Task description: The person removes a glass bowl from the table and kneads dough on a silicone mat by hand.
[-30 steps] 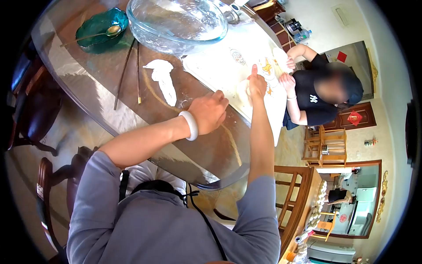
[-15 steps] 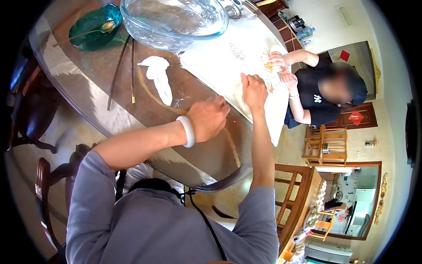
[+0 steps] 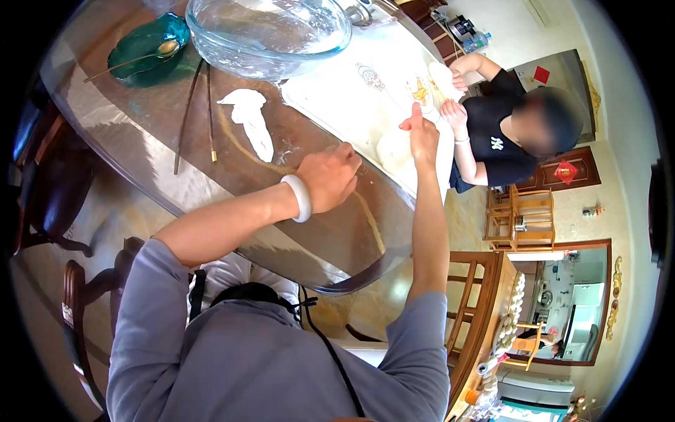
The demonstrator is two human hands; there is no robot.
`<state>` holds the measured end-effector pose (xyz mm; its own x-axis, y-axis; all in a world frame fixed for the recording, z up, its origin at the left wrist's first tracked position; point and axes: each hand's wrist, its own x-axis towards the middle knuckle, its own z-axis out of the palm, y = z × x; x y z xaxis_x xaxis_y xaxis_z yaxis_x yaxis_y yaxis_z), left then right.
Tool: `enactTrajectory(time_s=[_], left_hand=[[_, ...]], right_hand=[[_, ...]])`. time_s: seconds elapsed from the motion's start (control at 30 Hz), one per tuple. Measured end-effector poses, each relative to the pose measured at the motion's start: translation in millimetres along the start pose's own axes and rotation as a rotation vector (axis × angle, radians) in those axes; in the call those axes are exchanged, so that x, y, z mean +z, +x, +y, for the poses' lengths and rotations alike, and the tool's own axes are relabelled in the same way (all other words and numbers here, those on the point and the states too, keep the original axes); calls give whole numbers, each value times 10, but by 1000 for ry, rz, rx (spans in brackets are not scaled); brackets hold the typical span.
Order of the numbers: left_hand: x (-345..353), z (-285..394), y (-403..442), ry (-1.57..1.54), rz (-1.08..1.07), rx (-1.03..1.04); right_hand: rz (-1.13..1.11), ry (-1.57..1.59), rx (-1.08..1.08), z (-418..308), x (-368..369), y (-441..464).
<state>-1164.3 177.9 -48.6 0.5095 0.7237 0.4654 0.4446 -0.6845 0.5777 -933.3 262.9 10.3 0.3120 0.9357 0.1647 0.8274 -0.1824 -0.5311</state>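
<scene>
1. Primary item: the smooth, rounded lump of white dough point(image 3: 394, 151). It lies on the white sheet with printed cartoon figures point(image 3: 330, 91), near the sheet's edge on the wearer's side.
2. Change at the dough: half a second ago the right hand point(image 3: 423, 137) covered much of the lump. It now sits at the lump's right side, thumb extended, and more of the dough's rounded face shows.
3. Effect on the work (judgement): the dough is less covered and probably under lighter pressure, as in a shift of contact between two presses.
4. Right hand state: thumb raised, other fingers apparently bent at the dough's edge. Whether they grip or merely touch it cannot be told.
5. Left hand point(image 3: 327, 179): loosely curled, nothing visible in it, just beside the sheet's near edge. Its pose is essentially unchanged, so it gives the dough no support.
6. Across the sheet: the co-worker's hands point(image 3: 453, 112) are at a second pale piece of dough point(image 3: 440, 77), which shows more clearly than half a second ago.
7. Periphery, on the brown glossy surface point(image 3: 309, 246): a large clear glass bowl point(image 3: 246, 67) with white residue, a crumpled white soft item point(image 3: 256, 130), two thin dark sticks point(image 3: 186, 126), and a teal scalloped bowl point(image 3: 137, 53) bearing a gold-coloured spoon point(image 3: 169, 48).
</scene>
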Motion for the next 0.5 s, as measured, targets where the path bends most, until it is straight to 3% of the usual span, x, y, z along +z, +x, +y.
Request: enactTrajectory(time_s=[0.13, 0.27, 0.4, 0.5], left_hand=[[14, 30, -12, -7, -23, -13], [-21, 75, -17, -40, -31, -12], [-23, 77, 5, -34, -12, 0], [20, 61, -8, -87, -16, -26]], right_hand=[[173, -389, -472, 124, 110, -347], [328, -418, -646, 138, 378, -365], [105, -503, -433, 100, 374, -89], [60, -486, -282, 143, 362, 101]])
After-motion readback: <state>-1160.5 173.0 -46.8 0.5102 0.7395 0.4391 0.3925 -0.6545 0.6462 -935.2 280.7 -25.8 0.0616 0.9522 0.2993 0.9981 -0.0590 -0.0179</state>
